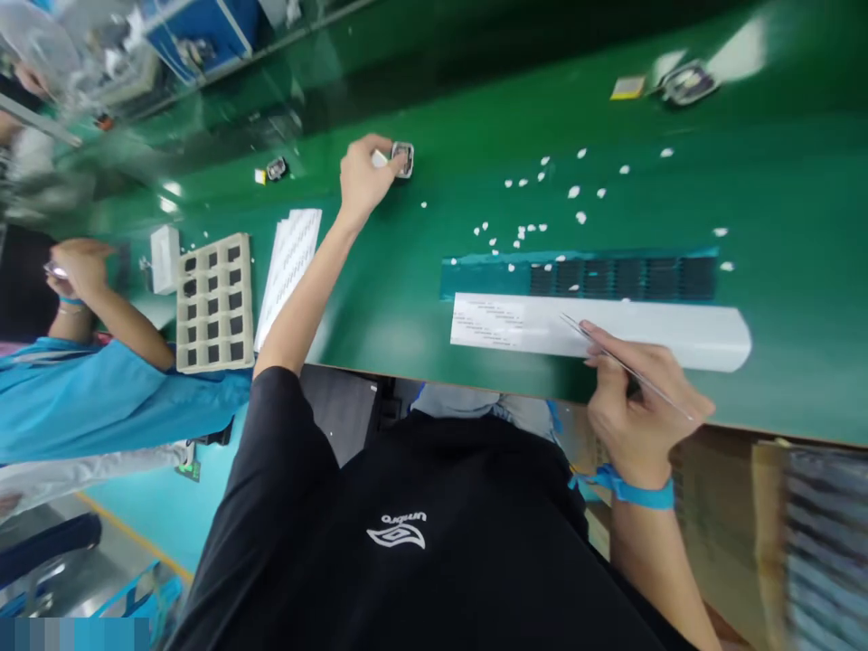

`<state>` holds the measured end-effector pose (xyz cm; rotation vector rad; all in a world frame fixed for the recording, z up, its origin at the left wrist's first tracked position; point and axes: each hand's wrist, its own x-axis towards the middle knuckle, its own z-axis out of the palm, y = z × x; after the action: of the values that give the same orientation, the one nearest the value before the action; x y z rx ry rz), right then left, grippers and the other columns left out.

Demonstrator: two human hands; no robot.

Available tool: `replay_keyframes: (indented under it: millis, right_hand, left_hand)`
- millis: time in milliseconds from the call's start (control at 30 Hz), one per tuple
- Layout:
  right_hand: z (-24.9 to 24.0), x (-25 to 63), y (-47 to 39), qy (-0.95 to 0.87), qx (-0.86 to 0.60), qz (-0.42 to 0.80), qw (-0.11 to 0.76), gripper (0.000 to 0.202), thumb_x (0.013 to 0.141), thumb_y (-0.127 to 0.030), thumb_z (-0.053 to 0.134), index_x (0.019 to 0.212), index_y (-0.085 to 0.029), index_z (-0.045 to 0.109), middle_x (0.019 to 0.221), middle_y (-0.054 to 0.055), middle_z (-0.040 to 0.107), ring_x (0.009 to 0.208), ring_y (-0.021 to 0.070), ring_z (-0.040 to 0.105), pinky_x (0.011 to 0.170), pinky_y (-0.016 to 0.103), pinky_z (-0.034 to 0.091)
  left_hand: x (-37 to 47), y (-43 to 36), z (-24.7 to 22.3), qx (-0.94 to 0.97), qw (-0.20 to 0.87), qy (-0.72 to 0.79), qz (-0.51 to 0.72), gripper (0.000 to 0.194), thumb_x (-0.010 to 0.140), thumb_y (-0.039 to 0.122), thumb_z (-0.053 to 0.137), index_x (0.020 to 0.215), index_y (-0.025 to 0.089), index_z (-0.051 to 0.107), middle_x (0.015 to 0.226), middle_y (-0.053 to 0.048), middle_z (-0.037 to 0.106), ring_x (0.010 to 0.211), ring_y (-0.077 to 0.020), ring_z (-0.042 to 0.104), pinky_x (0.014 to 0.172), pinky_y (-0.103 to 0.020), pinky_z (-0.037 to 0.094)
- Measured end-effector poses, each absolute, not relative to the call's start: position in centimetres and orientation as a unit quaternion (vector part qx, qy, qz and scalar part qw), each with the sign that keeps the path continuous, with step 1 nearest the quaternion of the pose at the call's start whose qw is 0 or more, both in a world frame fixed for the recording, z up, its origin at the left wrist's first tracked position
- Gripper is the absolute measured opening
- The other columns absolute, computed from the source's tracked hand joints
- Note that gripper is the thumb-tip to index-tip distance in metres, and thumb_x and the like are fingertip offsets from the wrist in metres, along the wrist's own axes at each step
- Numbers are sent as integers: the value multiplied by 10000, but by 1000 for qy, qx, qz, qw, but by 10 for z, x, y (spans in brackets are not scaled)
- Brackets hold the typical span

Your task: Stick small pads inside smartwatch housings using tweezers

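At the far middle of the green bench, my left hand (368, 176) is closed on a small silver-rimmed device housing (405, 155); its inner parts are too small to make out. My right hand (637, 398) pinches a pair of thin metal tweezers (630, 369) like a pen. Their tips lie over a white label sheet (597, 330), whose left part carries rows of small dark-printed marks. Behind this sheet lies a teal strip (488, 277) with dark rectangular pieces (624, 278). Several small white bits (573, 192) are scattered beyond it.
Another device with a yellow-edged tab (627, 88) rests at the back right. More label sheets (291, 262) and a beige compartment tray (248, 298) with dark pieces are to the left. A co-worker in a blue top (101, 398) sits beyond, hands raised near a white box (165, 259).
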<state>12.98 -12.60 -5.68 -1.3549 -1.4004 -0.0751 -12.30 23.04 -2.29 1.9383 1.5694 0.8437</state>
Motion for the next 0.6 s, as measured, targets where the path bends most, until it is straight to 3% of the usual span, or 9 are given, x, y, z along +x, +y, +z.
replay_keyframes:
  millis: [100,167,267,333,400,500,600]
  right_hand:
    - [-59,128,-125,-576,-585,-42,569,529,978,-112,670,1391,-427,768,961,7,836,621,193,725,565,319,599]
    - [-57,126,-127,-580,-595,-35,554,515,987,-74,657,1414,-340,766,1009,38,838,687,170,740,668,298,622]
    - [-55,125,-129,-594,-601,-32,534,482,1010,-54,630,1422,-270,757,1036,53,834,732,140,732,707,265,607]
    - [-56,125,-129,-603,-602,-32,523,458,1026,-61,615,1416,-259,751,1079,60,832,752,134,729,726,266,612]
    - [-59,127,-129,-611,-603,-32,511,409,1049,-91,601,1392,-255,750,1117,67,826,796,135,735,766,276,629]
    - [-69,130,-130,-614,-613,-26,497,276,1094,-247,618,1346,-218,729,1193,82,788,948,148,742,864,312,655]
    - [-81,133,-130,-606,-624,-8,494,359,1088,-449,656,1340,-194,686,1301,100,709,1089,180,709,953,384,655]
  left_hand:
    - [-95,254,-20,725,187,589,303,178,828,334,778,1003,364,767,1178,-54,818,1325,-356,608,1216,-602,468]
    - [-55,245,-26,790,163,532,260,249,941,300,664,1156,298,789,1336,-88,785,1417,-344,587,1290,-544,437]
    - [29,222,-38,873,210,409,164,402,1078,261,442,1329,204,751,1477,-84,739,1486,-277,582,1374,-463,379]
    - [87,211,-40,871,254,401,129,464,1111,297,431,1542,259,600,1708,-21,567,1611,-225,459,1415,-436,342]
    - [131,204,-36,868,267,400,125,506,1114,338,469,1617,294,507,1813,-3,412,1708,-237,310,1452,-514,271]
    - [162,201,-31,869,270,392,135,487,1100,245,466,1568,154,563,1820,-121,387,1739,-309,271,1462,-614,149]
    - [161,204,-33,861,264,407,154,437,1094,201,479,1473,31,614,1772,-255,407,1727,-344,290,1453,-569,190]
